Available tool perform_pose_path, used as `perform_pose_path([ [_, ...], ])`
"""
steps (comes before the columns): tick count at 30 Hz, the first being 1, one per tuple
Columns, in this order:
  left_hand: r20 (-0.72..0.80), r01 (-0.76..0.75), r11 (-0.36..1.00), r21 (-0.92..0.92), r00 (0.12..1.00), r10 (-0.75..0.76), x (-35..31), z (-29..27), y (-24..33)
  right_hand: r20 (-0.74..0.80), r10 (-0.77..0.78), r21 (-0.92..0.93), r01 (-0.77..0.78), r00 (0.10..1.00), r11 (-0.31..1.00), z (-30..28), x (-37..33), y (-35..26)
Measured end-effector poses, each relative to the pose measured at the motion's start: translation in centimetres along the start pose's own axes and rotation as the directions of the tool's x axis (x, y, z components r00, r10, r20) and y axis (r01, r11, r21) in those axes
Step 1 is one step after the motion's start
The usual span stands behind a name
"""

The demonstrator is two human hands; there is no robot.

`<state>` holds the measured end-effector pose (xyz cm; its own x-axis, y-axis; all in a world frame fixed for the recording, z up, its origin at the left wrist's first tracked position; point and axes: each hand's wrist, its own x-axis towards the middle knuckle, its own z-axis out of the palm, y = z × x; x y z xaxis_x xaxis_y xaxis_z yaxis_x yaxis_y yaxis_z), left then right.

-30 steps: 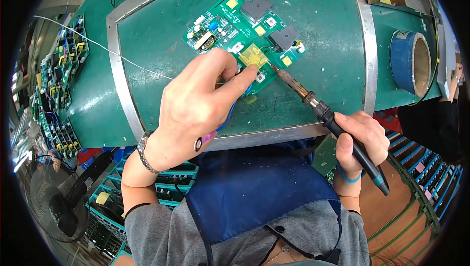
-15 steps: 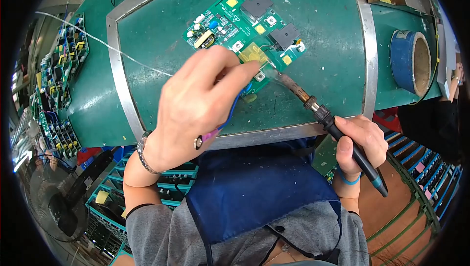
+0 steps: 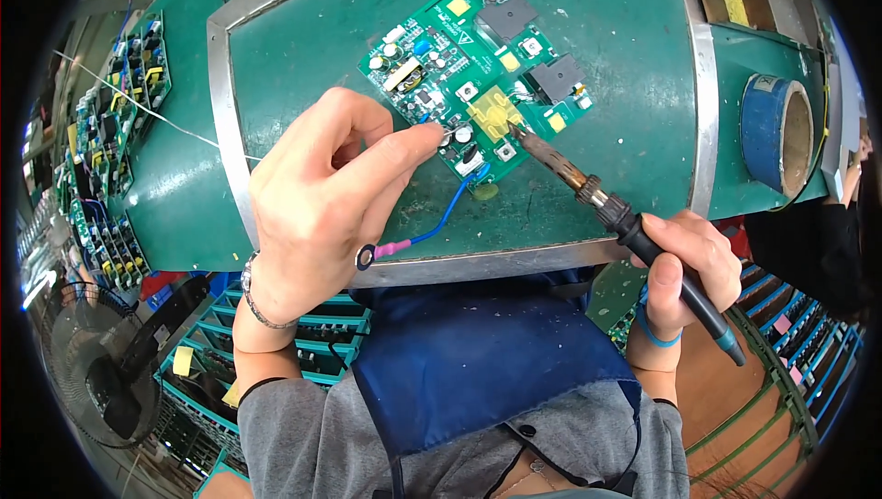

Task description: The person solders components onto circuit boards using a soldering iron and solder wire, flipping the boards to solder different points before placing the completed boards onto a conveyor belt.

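Observation:
A green circuit board (image 3: 432, 26) lies at a slant on the green bench top, carrying two black block parts, capacitors and a patch of yellow tape (image 3: 494, 113). My right hand (image 3: 684, 265) grips a soldering iron (image 3: 634, 231) by its black handle. The iron's tip is at the board, by the tape's lower right edge. Over the board's lower left side is my left hand (image 3: 326, 187), thumb and forefinger pinched on thin solder wire (image 3: 165, 118) that trails off to the left. A blue lead (image 3: 444, 223) with a ring terminal runs from the board to below this hand.
A blue tape roll (image 3: 763, 136) stands on the right. Stacked populated boards (image 3: 129, 95) line the left side. A metal strip (image 3: 496, 263) edges the bench. A fan (image 3: 110, 379) is at lower left, near teal racks (image 3: 211, 398); another person (image 3: 799, 251) is at far right.
My left hand has drawn back left from the tape area with the solder wire, uncovering capacitors and more of the blue lead. The soldering iron's tip stays near the tape.

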<state>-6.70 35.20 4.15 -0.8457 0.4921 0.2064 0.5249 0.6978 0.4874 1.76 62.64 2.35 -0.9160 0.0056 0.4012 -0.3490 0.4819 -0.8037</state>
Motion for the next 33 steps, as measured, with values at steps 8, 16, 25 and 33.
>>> perform_pose_path([
  [8,-0.083,-0.065,0.998,-0.026,0.995,0.063,0.2,0.9,-1.5,0.03,0.033,-0.025,-0.032,0.999,0.999,2.6,1.4,0.0],
  [16,-0.061,-0.121,0.993,-0.013,0.991,0.12,0.6,1.3,-2.3,0.107,-0.068,-0.019,0.071,0.992,0.997,2.7,1.5,0.1],
  [25,-0.116,-0.084,0.994,-0.068,0.99,0.076,0.4,1.3,-2.3,0.03,-0.095,-0.043,0.096,0.995,0.994,1.8,0.8,-0.6],
  [33,0.037,-0.105,0.992,-0.068,0.993,0.108,0.2,2.3,-2.0,-0.081,-0.033,-0.017,0.032,0.996,0.999,0.2,-0.8,-0.6],
])
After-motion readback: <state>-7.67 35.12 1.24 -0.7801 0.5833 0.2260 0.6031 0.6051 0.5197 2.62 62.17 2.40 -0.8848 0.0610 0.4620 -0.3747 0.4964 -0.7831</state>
